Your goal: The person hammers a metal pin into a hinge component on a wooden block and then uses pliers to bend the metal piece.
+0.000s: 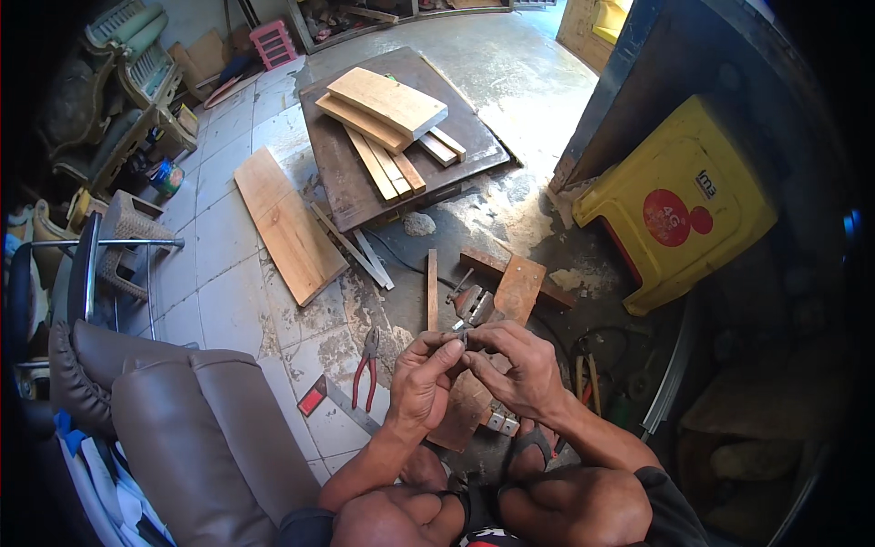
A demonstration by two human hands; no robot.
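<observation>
My left hand (423, 378) and my right hand (519, 369) meet in front of my knees, fingertips pinched close together. Between them is a small dark piece (461, 339), mostly covered by the fingers, so its kind cannot be made out. Just beyond the hands stands a metal vise (472, 304) beside a wooden block (520, 287). A narrow wooden strip (432, 290) lies left of the vise. Red-handled pliers (366, 369) and a try square (314, 397) with a red handle rest on the floor to the left of my left hand.
Planks (387, 100) are stacked on a low dark board (333, 196) ahead. One wide board (284, 223) lies on the tiles. A yellow plastic stool (679, 173) leans at the right, a brown padded seat (205, 438) stands at the left, and sawdust (524, 219) covers parts of the floor.
</observation>
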